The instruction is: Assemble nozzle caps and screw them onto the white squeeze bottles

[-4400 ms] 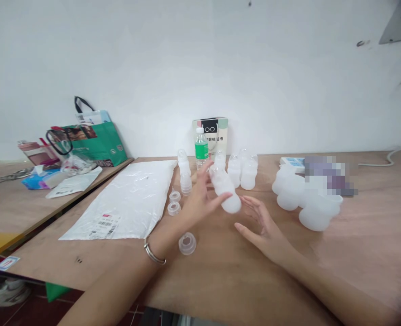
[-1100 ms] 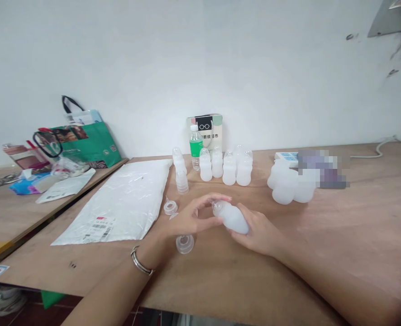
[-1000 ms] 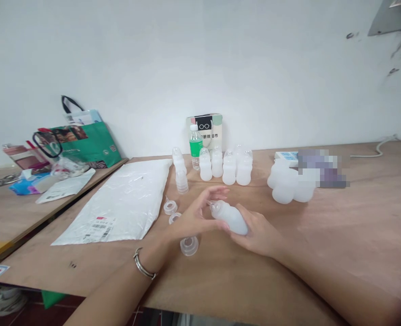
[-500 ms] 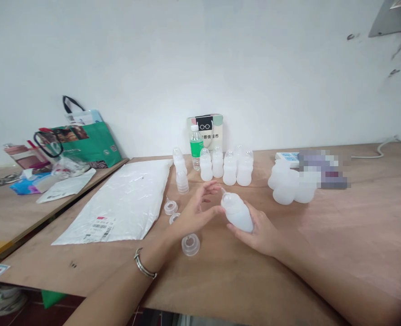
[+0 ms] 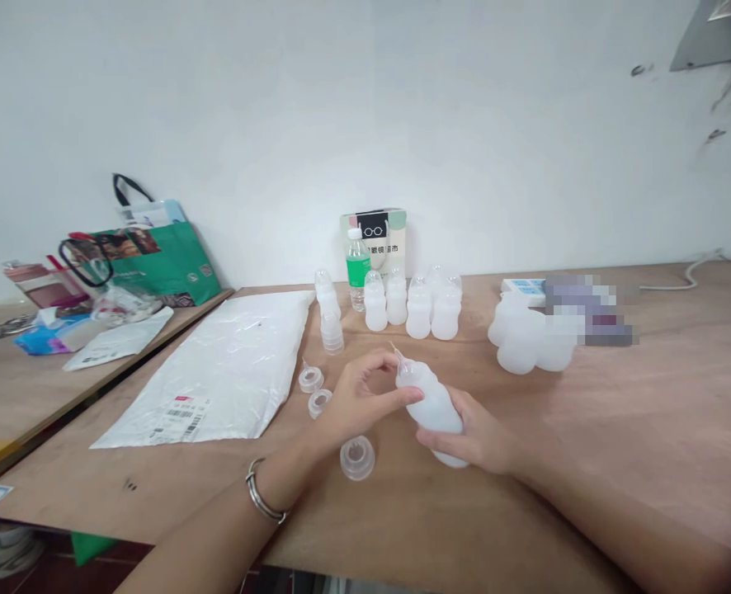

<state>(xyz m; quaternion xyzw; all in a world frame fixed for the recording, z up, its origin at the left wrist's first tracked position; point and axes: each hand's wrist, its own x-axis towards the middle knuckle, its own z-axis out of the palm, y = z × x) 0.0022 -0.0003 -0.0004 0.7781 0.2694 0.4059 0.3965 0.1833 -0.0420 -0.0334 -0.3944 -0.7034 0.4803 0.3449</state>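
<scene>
My right hand (image 5: 480, 433) is wrapped round the body of a frosted white baby bottle (image 5: 433, 412), which tilts up to the left. A clear nipple (image 5: 401, 356) with a long thin tip tops the bottle. My left hand (image 5: 365, 392) grips the bottle's neck and collar, its thumb across the front and its fingers curled behind the nipple. Beside my left hand lie two clear collars with nipples, one farther back (image 5: 310, 379) and one nearer (image 5: 320, 403). A larger clear ring (image 5: 357, 458) rests on the table closer to me.
Several capped baby bottles (image 5: 419, 309) stand at the back near a green-labelled water bottle (image 5: 357, 271) and a paper bag (image 5: 396, 235). Stacked clear caps (image 5: 332, 332) stand left of them. White bottle bodies (image 5: 517, 346) cluster at right. A white mailing bag (image 5: 217, 363) covers the left.
My left hand has closed from spread fingers onto the bottle's neck. The bottle and right hand have shifted slightly down, and the bottle leans more to the left.
</scene>
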